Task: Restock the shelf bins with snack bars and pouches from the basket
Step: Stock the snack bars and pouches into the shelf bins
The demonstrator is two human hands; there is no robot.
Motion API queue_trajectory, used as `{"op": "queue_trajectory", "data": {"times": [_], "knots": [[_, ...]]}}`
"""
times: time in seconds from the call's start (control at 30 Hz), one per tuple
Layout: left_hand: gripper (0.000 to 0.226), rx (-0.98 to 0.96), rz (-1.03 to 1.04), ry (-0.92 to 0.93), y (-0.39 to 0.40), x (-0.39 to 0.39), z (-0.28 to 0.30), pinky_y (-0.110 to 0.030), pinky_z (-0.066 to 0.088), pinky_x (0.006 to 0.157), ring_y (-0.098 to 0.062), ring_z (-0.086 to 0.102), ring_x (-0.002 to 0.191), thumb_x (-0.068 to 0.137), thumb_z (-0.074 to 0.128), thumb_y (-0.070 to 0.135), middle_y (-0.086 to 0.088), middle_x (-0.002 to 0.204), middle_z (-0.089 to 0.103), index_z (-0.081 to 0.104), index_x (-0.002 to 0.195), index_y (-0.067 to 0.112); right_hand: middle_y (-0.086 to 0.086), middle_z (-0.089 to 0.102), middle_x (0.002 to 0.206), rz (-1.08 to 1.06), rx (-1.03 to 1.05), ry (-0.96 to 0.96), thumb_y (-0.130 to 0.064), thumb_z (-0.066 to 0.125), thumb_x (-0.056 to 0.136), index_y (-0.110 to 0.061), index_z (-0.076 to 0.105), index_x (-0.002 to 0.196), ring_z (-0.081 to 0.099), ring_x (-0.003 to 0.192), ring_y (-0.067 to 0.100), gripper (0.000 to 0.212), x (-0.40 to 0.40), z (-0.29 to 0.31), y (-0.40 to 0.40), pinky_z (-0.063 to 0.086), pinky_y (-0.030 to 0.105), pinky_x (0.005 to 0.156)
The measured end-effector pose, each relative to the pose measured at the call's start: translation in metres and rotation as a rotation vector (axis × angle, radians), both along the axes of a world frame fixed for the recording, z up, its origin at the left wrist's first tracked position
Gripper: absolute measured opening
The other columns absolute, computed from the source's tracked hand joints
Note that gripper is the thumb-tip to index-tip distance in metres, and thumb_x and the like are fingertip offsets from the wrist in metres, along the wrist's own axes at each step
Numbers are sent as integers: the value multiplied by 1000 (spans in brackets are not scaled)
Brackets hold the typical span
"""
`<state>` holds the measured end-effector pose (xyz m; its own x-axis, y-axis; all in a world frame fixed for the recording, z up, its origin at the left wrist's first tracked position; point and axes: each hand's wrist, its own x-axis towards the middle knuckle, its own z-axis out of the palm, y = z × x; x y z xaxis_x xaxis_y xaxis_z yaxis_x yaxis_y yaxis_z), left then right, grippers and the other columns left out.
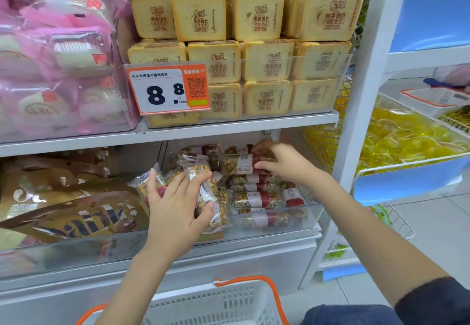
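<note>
We reach both hands into the clear bin (300, 219) at the right of the lower shelf, which is heaped with snack bars (254, 198): nut-and-seed bars in clear wrappers with a white and red band. Our left hand (175, 210) curls round a small bunch of these bars (213, 202), thumb on the right side and fingers over the top, at the near left of the bin; one more wrapped bar (143, 184) pokes out to the left from under the fingers. Our right hand (282, 163) is farther in, over the far right of the heap, its fingers bent down and pinching a bar (239, 165) that lies on top of the pile.

Just left, a neighbouring clear bin (76, 251) holds large brown pouches (73, 212). On the upper shelf, a clear bin (340, 85) is stacked high with toast-shaped yellow packs (267, 61), with an orange price tag (167, 86) clipped to its front reading 8.8. Left of that, another clear bin (127, 118) holds pink-wrapped cakes (61, 52).

Nearest to us, below the shelf, sits the white basket (218, 304) with orange handles. We cannot tell what lies in it. Far right, a sloping tray (407, 165) carries yellow packets (401, 136).
</note>
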<state>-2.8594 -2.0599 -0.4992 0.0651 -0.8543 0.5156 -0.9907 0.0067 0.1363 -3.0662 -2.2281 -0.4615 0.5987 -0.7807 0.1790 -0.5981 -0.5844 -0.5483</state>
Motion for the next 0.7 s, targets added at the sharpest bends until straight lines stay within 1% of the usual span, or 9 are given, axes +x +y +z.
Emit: {"op": "queue_trajectory", "data": {"times": [0.13,0.2,0.27,0.33,0.4,0.43,0.5,0.6,0.7], "knots": [[45,-6,-9,12,2,-1,2,-51,-4,115,-15,50,112,86,31,47,13,69,46,46,125,30,4,66,117,-118,89,36,-26,68,86,-12,66,113,58,102,12,30,-24,1,-1,40,21,82],[45,-5,-7,12,2,-1,3,-52,-4,115,-15,51,111,86,31,47,12,67,45,47,125,30,4,67,113,-112,162,148,-27,68,86,-13,69,109,60,97,15,27,-27,0,-4,42,23,81],[44,-2,-9,7,1,-1,2,-52,-3,116,-14,51,111,86,31,47,12,65,43,47,125,30,2,69,97,-107,239,241,-27,67,88,-11,70,108,58,73,10,26,-23,-9,-4,43,22,68],[44,9,-8,8,1,0,2,-53,-2,115,-14,52,110,86,32,47,12,65,42,46,125,31,-1,64,78,-156,343,197,-26,65,89,-7,69,109,52,53,8,28,-15,-24,-3,43,19,54],[44,15,-10,11,1,0,2,-55,-1,115,-13,53,108,86,32,47,12,66,43,45,125,32,3,63,89,-272,310,104,-26,69,86,-4,68,106,58,67,12,29,-9,-37,-5,45,19,60],[44,15,-10,13,1,0,2,-55,0,115,-13,53,107,86,31,47,12,67,43,45,125,32,8,64,101,-325,256,100,-28,71,84,-4,66,107,61,86,18,33,-7,-42,-6,47,23,71],[44,15,-9,19,1,0,1,-56,0,115,-14,54,108,87,30,48,12,69,43,45,125,32,19,54,122,-392,197,164,-33,71,83,-4,54,122,49,116,31,51,-5,-50,-6,43,33,91],[44,-9,-13,12,-1,0,0,-56,2,114,-15,55,104,87,31,47,13,70,42,46,125,31,25,37,135,-447,193,258,-42,67,84,-9,38,137,42,122,40,69,-7,-55,-4,42,43,101],[44,-17,-21,20,0,0,0,-56,2,115,-15,56,103,86,32,46,13,71,44,48,124,30,18,46,126,-490,-22,368,-48,63,85,-12,45,128,43,118,37,59,-2,-48,4,46,45,92]]}}
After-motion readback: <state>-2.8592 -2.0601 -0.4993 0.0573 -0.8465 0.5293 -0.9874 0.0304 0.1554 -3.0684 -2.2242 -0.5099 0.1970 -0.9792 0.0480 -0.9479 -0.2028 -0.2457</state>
